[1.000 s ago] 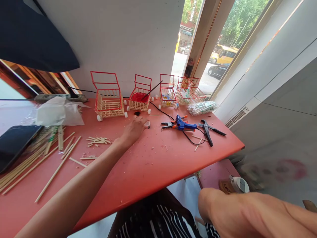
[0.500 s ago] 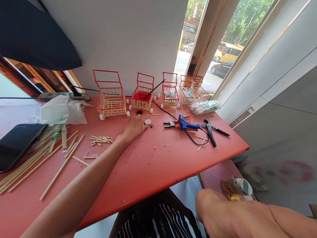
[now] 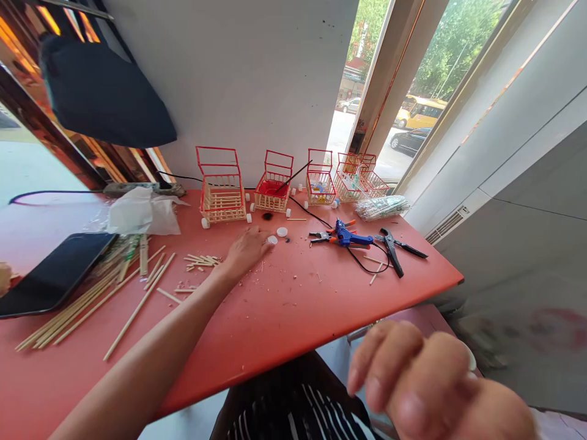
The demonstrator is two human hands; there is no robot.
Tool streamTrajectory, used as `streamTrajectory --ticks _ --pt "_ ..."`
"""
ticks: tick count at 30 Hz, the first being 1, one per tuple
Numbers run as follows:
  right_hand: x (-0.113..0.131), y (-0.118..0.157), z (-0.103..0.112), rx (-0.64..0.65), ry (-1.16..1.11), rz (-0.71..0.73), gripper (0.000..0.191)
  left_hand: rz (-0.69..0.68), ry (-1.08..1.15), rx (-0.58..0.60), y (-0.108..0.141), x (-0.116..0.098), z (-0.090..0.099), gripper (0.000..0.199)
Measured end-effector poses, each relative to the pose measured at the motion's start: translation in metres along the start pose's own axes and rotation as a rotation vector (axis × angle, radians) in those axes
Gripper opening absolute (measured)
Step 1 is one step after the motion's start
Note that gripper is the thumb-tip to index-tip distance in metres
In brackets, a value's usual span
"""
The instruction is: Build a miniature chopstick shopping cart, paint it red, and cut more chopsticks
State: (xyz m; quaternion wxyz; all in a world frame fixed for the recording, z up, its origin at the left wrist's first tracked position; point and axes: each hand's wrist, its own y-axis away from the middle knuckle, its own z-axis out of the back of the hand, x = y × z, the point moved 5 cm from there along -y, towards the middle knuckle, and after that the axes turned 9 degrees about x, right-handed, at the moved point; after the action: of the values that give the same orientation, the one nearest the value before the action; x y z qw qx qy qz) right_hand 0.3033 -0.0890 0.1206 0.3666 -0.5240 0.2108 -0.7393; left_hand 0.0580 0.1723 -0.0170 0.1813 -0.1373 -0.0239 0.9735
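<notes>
My left hand rests low over the red table, its thumb and fingertips at a small translucent cap that it appears to pinch. Just beyond lies a white round lid, with a dark spot beside it. My right hand is close to the camera, past the table's front edge, blurred, with its fingers curled in; anything inside them is hidden. Behind my left hand stands a small stick cart with red material inside and a dark thin rod leaning out. A larger stick cart stands left of it.
More stick carts line the wall. A blue glue gun lies over pliers, near black-handled cutters. Cut sticks, long sticks and a black phone lie on the left. A wrapped bundle lies at right.
My right hand has risen from beside the lower shelf, its curled fingers now facing me. My left hand has drawn back slightly from the white lid, and a second cap shows at its fingertips.
</notes>
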Motion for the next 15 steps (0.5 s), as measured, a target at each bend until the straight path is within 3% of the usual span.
streamTrajectory --ticks 2,3,9,12,15 --pt "-0.007 -0.007 -0.014 -0.08 -0.104 0.229 0.028 0.007 -0.001 -0.005 0.001 -0.001 0.001 0.032" --pt "-0.016 -0.01 -0.023 -0.038 -0.086 0.222 0.028 0.011 0.0 -0.008 0.001 -0.001 0.001 0.031" --pt "-0.08 0.009 -0.051 0.228 0.085 -0.005 0.019 0.017 0.012 -0.008 -0.002 0.006 0.002 0.031" --pt "-0.108 0.027 -0.062 0.275 0.164 -0.147 0.017 0.028 -0.003 -0.013 0.001 0.014 0.005 0.04" --pt "-0.126 0.039 -0.07 0.248 0.201 -0.247 0.015 0.048 -0.029 -0.007 0.007 0.023 0.01 0.035"
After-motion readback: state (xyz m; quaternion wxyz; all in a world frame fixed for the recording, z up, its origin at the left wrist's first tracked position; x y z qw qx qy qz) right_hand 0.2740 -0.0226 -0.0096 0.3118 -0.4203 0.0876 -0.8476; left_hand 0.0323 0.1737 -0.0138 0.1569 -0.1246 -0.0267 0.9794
